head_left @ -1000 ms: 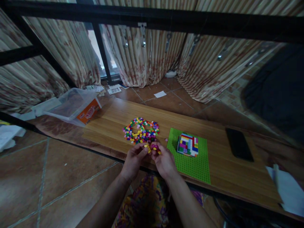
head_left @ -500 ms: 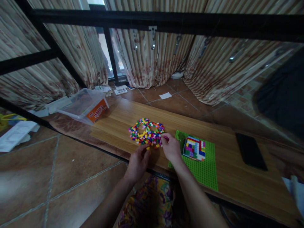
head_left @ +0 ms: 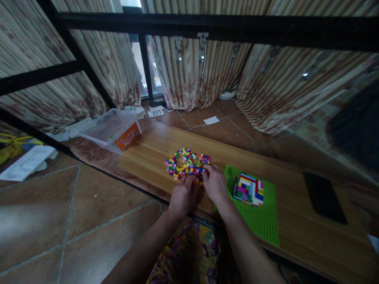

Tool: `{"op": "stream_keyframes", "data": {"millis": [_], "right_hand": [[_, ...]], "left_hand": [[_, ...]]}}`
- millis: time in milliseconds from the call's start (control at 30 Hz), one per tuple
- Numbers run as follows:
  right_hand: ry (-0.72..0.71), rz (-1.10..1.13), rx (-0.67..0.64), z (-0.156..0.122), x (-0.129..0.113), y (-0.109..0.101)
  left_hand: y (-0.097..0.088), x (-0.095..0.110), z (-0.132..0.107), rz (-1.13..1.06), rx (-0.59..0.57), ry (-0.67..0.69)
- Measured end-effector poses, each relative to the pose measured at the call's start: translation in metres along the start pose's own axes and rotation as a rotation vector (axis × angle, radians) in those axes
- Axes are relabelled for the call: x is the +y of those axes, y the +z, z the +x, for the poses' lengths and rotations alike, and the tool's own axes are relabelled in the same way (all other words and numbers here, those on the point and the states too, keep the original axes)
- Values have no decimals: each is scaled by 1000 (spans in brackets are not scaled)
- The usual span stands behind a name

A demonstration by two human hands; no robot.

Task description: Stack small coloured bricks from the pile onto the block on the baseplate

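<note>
A loose pile of small colourful building bricks (head_left: 186, 170) lies on the wooden table, with bare gaps in its middle. My left hand (head_left: 182, 196) is at the pile's near edge, fingers curled down and close together; their tips are partly hidden. My right hand (head_left: 215, 184) reaches the pile's right side with closed fingers, and what sits between them is too small to make out. To the right, a green baseplate (head_left: 266, 221) carries a low block of built-up bricks (head_left: 249, 190) in many colours, beside my right wrist.
A clear plastic box (head_left: 108, 126) with an orange label stands at the table's left end. A black flat slab (head_left: 324, 197), perhaps a phone or tablet, lies on the table (head_left: 296, 205) at right. Black metal bars (head_left: 189, 24) cross above. Papers (head_left: 211, 120) lie on the floor.
The view has shifted, so everything sits slightly farther right. My left hand has moved in against the pile and turned its back upward. The purple brick at my right fingertips no longer shows.
</note>
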State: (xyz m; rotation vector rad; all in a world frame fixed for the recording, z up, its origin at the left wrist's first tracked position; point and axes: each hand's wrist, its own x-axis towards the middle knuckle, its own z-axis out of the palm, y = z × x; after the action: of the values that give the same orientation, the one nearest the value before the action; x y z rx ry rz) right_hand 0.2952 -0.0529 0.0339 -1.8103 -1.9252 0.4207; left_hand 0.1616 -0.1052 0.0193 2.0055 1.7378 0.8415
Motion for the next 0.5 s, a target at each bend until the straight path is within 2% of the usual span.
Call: {"op": "stream_keyframes", "data": {"millis": [133, 300, 500], "right_hand": [[-47, 22, 2, -2, -1, -7], [-89, 18, -5, 4, -11, -12], [-125, -15, -63, 24, -27, 11]], "left_hand": [[6, -3, -1, 18, 53, 15], [4, -5, -6, -79, 90, 51], [-8, -8, -12, -250, 103, 56]]}}
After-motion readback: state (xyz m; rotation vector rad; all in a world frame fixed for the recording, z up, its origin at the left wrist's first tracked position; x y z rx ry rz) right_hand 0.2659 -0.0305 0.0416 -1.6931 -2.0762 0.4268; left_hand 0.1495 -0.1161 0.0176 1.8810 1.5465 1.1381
